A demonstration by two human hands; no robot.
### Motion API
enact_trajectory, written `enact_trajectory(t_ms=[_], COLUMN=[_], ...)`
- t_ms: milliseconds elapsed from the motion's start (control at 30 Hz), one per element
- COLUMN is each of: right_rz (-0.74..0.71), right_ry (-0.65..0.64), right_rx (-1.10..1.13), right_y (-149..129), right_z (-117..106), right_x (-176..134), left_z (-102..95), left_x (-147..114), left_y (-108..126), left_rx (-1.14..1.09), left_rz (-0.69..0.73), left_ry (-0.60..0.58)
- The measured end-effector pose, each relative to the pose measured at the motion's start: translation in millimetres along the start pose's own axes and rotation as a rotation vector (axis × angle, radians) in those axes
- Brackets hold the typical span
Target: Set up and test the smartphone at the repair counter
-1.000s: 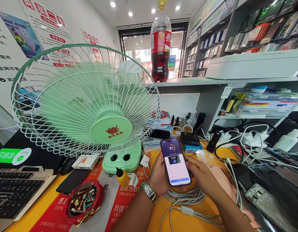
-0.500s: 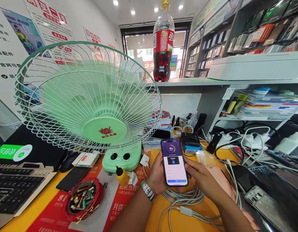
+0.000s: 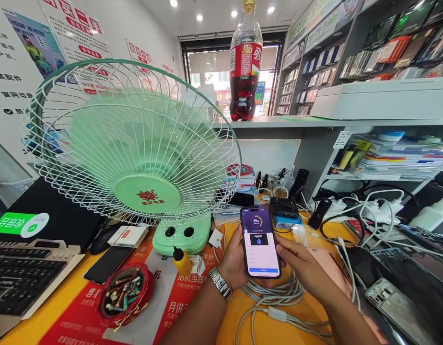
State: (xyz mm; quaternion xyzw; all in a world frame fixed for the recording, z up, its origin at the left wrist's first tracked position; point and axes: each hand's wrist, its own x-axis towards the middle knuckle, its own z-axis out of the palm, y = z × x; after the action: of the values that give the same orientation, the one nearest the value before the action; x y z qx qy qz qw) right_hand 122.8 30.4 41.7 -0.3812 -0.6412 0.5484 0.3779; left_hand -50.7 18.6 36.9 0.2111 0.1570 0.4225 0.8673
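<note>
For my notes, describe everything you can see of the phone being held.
The phone is a dark-framed slab with rounded corners, screen lit: purple on top reading 39%, white below with a dark panel and a blue bar. It is held portrait above the desk, screen toward the camera, left hand around its left side, right hand touching its right edge.

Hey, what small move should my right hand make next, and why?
Perhaps move the right hand to tap the blue bar low on the lit phone: the left hand supports it, and the right is close, at its edge.
</note>
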Motion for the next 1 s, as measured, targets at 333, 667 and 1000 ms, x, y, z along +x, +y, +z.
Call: enact_trajectory(t_ms=[333, 667, 1000], right_rz=[-0.004, -0.013, -0.024], right_ry=[-0.010, 0.001, 0.017], right_rx=[-0.023, -0.016, 0.038], right_y=[-3.7, -2.1, 4.3], right_z=[0.3, 0.5, 2.6], right_x=[-1.1, 0.8, 2.5], left_z=[-4.0, 3.1, 4.3], left_x=[1.3, 1.4, 1.3], left_y=[0.8, 1.0, 3.1], left_rx=[0.015, 0.000, 0.016], left_rz=[-0.038, 0.014, 0.004], left_ry=[-0.053, 0.054, 0.035])
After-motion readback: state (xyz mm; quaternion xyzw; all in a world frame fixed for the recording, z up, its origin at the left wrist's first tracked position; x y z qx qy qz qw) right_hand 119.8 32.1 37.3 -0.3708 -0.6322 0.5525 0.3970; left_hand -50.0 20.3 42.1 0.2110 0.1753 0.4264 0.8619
